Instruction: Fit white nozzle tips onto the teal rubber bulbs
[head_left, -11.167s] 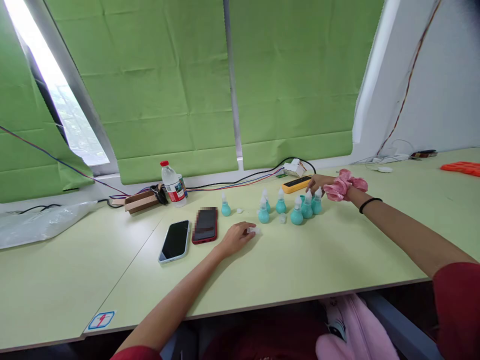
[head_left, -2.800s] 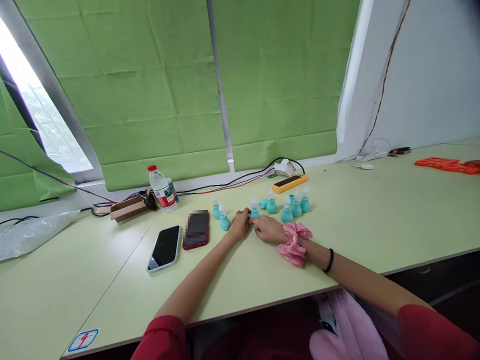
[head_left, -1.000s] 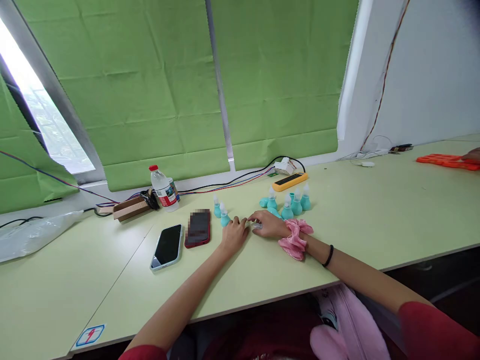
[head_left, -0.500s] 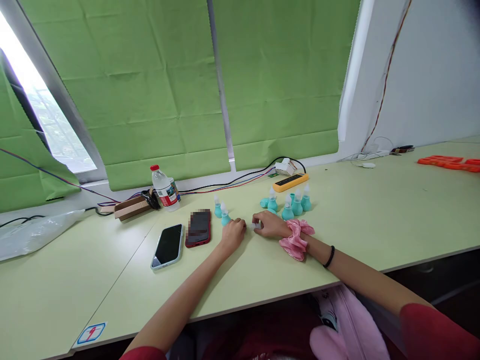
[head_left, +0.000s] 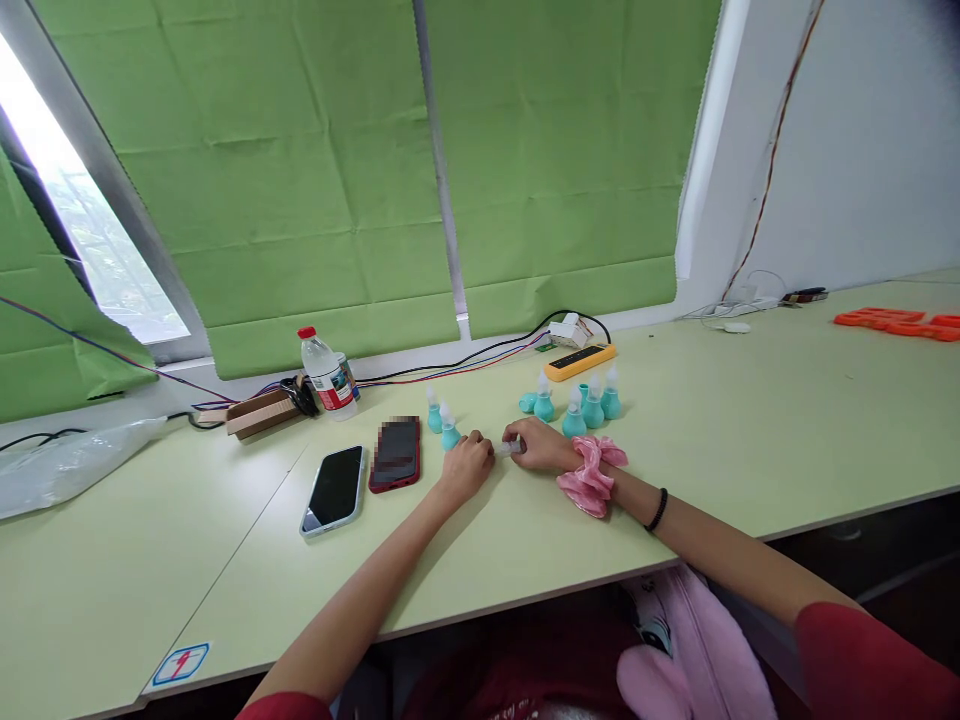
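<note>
Between my hands is a small clear plastic tip [head_left: 505, 449], like the tips on the teal bulbs. My right hand [head_left: 536, 444] pinches its right end. The closed fingers of my left hand [head_left: 469, 466] meet its left end; whether it is one piece or two, I cannot tell. Beside my left hand stand two teal nasal aspirators, one nearer [head_left: 450, 437] and one farther [head_left: 434, 416]. Behind my right hand is a group of several more upright aspirators [head_left: 574, 421], with loose teal bulb parts [head_left: 528, 402] next to them.
Left of my hands lie a red-cased phone [head_left: 395, 455] and a light-cased phone [head_left: 334, 490]. Farther back are a water bottle [head_left: 328, 378], an open cardboard box [head_left: 262, 415], a yellow-and-black device [head_left: 580, 362] and cables. Orange pieces [head_left: 892, 322] lie far right.
More of the clear plastic tip shows between my hands, and it now reaches the fingers of my left hand. Both hands have hardly moved; the view shifted slightly.
</note>
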